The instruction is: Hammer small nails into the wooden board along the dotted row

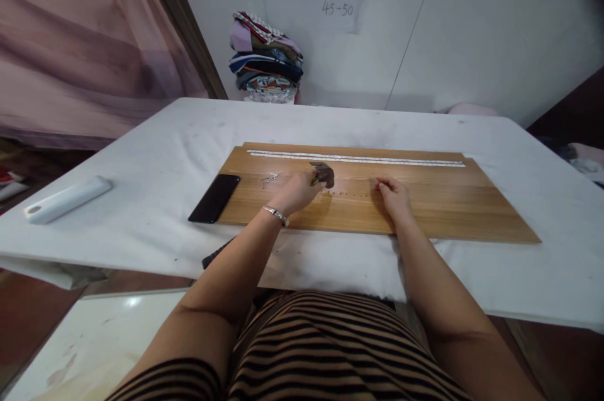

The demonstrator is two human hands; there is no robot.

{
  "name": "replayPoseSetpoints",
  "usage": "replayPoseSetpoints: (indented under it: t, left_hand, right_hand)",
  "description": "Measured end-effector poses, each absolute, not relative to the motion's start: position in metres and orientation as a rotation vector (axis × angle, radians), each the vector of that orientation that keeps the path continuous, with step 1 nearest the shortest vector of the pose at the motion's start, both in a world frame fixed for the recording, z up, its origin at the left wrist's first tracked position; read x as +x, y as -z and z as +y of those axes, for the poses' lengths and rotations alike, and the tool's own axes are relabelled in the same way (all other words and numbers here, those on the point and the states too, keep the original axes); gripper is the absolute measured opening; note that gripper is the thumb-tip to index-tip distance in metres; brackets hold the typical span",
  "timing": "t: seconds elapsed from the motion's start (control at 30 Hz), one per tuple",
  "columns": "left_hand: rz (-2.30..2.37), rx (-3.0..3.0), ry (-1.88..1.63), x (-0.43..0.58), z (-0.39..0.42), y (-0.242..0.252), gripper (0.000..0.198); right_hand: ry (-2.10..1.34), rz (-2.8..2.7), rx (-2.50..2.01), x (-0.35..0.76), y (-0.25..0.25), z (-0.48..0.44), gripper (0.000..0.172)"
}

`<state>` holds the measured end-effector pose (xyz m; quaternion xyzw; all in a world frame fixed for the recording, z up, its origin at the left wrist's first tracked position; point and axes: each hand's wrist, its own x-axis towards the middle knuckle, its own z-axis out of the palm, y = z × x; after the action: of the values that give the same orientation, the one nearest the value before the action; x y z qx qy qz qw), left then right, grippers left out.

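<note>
A wooden board point(448, 206) lies on the white table. My left hand point(302, 192) is wrapped round a hammer point(323, 175), whose dark metal head shows above the board. Over the board's middle, my right hand point(394, 194) has its thumb and index finger pinched together; what they hold, if anything, is too small to name. A row of small dark marks point(346, 194) runs between the two hands. Left of the hammer lie several loose nails point(270, 179). Two white measuring strips point(353, 159) run along the board's far side.
A black phone point(214, 198) rests at the board's left end. Farther left on the white table point(155, 155) lies a white elongated object point(68, 199). Folded clothes point(267, 64) are stacked behind the table. A dark object point(214, 255) shows beside my left forearm.
</note>
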<state>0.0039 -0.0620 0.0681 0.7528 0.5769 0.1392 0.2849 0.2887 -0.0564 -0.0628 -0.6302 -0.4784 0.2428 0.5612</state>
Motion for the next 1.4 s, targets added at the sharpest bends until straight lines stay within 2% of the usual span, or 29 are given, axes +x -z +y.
replayPoseSetpoints:
  t: [1.13,1.4]
  left_hand:
    - [1.449,2.026,-0.402,0.001,-0.061,-0.051,0.034]
    - [1.485,2.063,-0.417,-0.002,-0.062,-0.059,0.031]
  right_hand:
    - [-0.577,-1.143,-1.505,0.288,0.058,-0.059,0.031]
    - [-0.586,-1.139,-1.504,0.287,0.057,-0.058,0.033]
